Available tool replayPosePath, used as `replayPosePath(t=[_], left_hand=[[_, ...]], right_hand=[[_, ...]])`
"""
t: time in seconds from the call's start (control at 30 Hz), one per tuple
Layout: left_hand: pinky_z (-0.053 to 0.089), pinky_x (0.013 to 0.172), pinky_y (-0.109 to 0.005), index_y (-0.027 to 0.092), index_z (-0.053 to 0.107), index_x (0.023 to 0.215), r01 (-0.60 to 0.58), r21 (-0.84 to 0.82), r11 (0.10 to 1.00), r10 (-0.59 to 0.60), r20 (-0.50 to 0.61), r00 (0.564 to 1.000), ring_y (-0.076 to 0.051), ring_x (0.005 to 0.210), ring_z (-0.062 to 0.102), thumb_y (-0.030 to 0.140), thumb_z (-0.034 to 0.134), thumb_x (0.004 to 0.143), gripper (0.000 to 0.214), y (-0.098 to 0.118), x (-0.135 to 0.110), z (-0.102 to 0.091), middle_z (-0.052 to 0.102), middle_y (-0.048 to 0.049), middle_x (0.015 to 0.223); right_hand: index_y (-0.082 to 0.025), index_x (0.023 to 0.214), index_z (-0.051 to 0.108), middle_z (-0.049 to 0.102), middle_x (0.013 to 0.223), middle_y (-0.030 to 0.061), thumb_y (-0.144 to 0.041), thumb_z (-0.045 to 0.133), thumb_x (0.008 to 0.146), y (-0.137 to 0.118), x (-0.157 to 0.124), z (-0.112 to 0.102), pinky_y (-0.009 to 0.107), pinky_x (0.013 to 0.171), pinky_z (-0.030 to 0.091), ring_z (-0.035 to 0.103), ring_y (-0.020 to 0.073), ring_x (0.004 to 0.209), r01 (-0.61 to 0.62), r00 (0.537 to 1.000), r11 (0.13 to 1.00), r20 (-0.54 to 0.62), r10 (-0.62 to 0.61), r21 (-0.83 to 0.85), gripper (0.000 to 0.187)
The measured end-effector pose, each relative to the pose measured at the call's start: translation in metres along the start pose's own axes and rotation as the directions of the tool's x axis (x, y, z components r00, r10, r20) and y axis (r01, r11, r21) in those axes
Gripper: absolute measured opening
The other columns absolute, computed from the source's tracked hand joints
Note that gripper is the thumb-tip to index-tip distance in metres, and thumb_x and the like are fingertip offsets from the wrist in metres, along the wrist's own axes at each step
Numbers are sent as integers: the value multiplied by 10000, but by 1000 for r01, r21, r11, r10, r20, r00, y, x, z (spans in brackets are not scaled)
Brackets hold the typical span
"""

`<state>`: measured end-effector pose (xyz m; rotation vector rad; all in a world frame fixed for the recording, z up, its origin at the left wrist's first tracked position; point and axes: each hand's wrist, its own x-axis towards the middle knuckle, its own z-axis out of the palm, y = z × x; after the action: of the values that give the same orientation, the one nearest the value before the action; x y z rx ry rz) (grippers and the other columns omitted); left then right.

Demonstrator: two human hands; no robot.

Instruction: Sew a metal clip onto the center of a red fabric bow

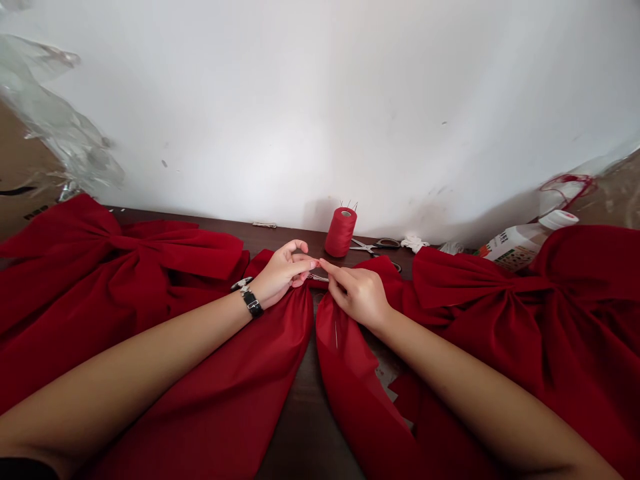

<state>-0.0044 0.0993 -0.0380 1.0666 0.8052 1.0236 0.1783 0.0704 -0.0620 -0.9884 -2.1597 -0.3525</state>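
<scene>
My left hand (283, 272), with a black watch on its wrist, is curled and pinches the gathered middle of a red fabric bow (235, 393) on the dark table. My right hand (357, 293) meets it fingertip to fingertip and is closed in a pinch on the same gathered knot; whether it holds a needle I cannot make out. The bow's two wide tails spread toward me under both forearms. A spool of red thread (341, 232) with needles stuck in its top stands just behind my hands.
A finished red bow (115, 267) lies at the left, another (525, 300) at the right. Scissors (373, 246) lie beside the spool by the white wall. A white bottle (525, 243) lies at the right; clear plastic wrap (55, 127) hangs at the upper left.
</scene>
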Motion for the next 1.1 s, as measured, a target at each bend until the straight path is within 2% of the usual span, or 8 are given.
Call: replayPosePath(t=[0.3,0.43,0.57,0.67,0.73,0.8,0.97,1.1], left_hand=[[210,382,-136,201,448,839,35,-3,999,-35,-23,999,-37,419,351,199,748,679,340,1,2,-2,443,106,480],[208,379,-138,196,443,827,42,1,999,-42,-26,999,-26,415,363,205,761,663,358,1,1,-2,561,64,565],[222,384,-134,195,430,795,28,3,1000,-28,-25,999,-25,415,386,212,770,657,367,0,0,0,594,53,576],[228,371,-134,194,423,763,-13,25,1000,14,-40,999,-20,397,381,226,781,650,377,-2,-1,2,595,56,579],[234,357,-135,194,426,755,-47,52,998,50,-50,997,-16,379,365,240,782,660,371,-4,-2,4,584,64,576],[252,350,-134,195,432,752,-80,78,994,84,-55,995,-18,369,361,259,779,679,360,-6,-3,4,528,90,531],[279,348,-134,191,443,759,-141,135,981,149,-47,988,-17,361,397,297,777,706,354,-7,-7,5,583,75,572],[311,351,-140,190,450,778,-181,188,965,192,-37,981,-30,360,440,301,771,721,345,-7,-9,6,641,54,597]], right_hand=[[-173,1222,642,641,598,-12,-140,468,875,-2,-1,-1,207,507,336,512,80,484,-65,996,997,70,63,38,390],[-184,1318,549,567,556,-49,-189,492,867,-3,3,-6,178,519,377,487,73,472,-242,967,944,142,214,225,454],[-185,1267,497,624,809,4,-190,529,830,0,13,-9,241,770,505,609,119,759,-374,921,783,99,377,496,438],[-191,1161,469,598,973,51,-211,548,823,0,18,-7,310,907,508,620,147,942,-402,886,584,139,442,705,348],[-200,1119,439,573,992,50,-243,569,816,-1,18,-4,292,888,527,630,133,926,-442,857,400,246,453,803,332],[-205,1072,432,554,970,33,-261,617,779,-2,18,-1,258,837,543,630,114,885,-493,818,271,335,467,827,351],[-183,939,464,508,898,-13,-258,696,693,0,19,0,219,719,545,620,76,741,-594,719,92,477,504,799,346],[-162,839,480,539,787,-28,-291,711,690,2,22,-3,212,637,525,596,65,621,-617,699,7,544,465,787,303]])
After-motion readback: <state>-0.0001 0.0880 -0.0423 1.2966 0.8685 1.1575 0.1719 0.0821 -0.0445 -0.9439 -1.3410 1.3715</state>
